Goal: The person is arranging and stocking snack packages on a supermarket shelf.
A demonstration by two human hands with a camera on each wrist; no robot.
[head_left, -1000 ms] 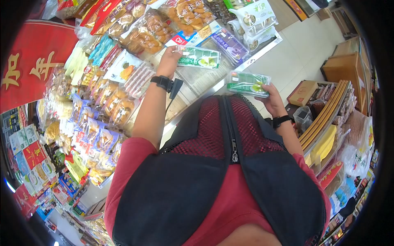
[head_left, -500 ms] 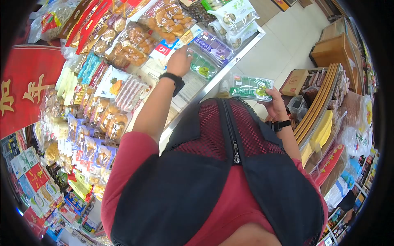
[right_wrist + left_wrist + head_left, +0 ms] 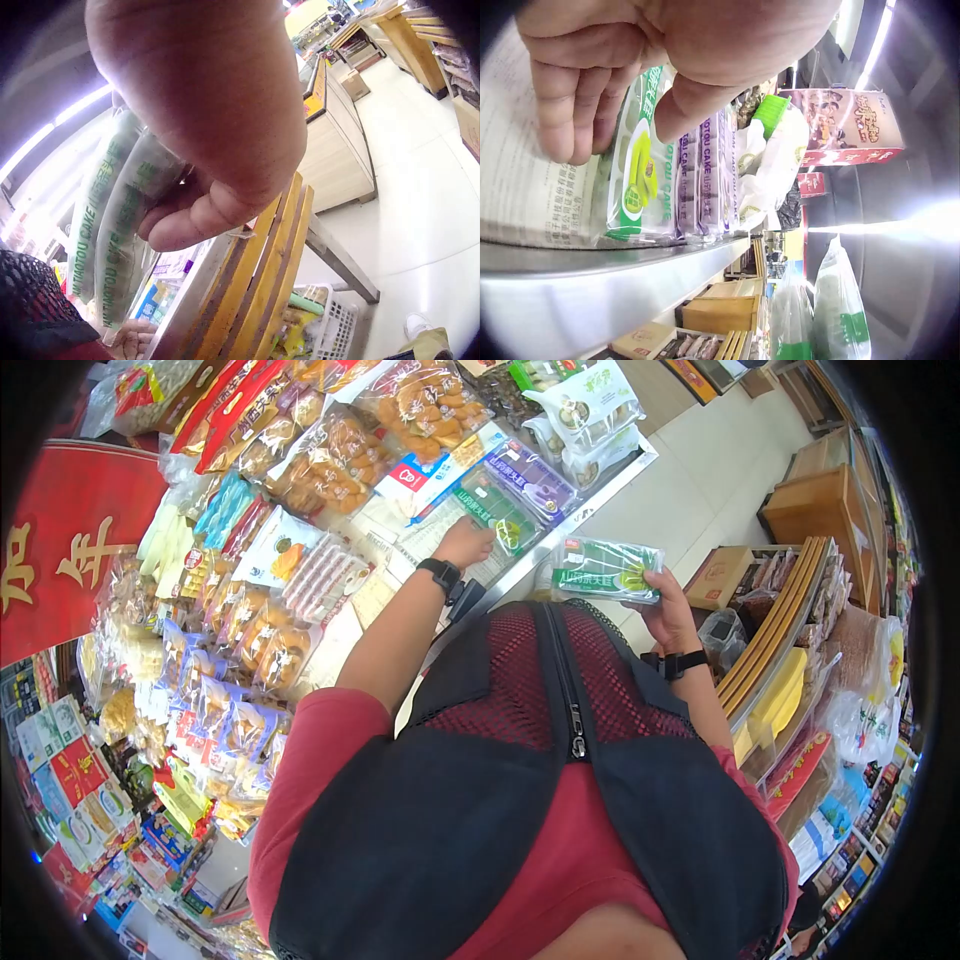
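My right hand [image 3: 672,615] grips two stacked clear-wrapped packs of cakes with green labels [image 3: 605,568] by one end, in front of my waist. Their printed sides [image 3: 118,217] show in the right wrist view. On the table lies another green-labelled cake pack [image 3: 497,510], alongside purple-labelled cake packs [image 3: 530,480]. My left hand [image 3: 466,544] is at the near side of that green pack. In the left wrist view its fingers [image 3: 559,112] reach down to the printed paper [image 3: 517,172] beside the pack, and the thumb overlaps the label.
The table's metal edge [image 3: 598,500] runs just past the packs. Bagged breads [image 3: 335,465] and many other packets crowd the table's far and left parts. White bags [image 3: 590,410] stand at its far corner. A slatted wooden shelf [image 3: 775,630] is at the right.
The green pack that my left hand held over the table now lies beside the purple ones. The left hand has shifted to its near side. My right hand still holds its packs.
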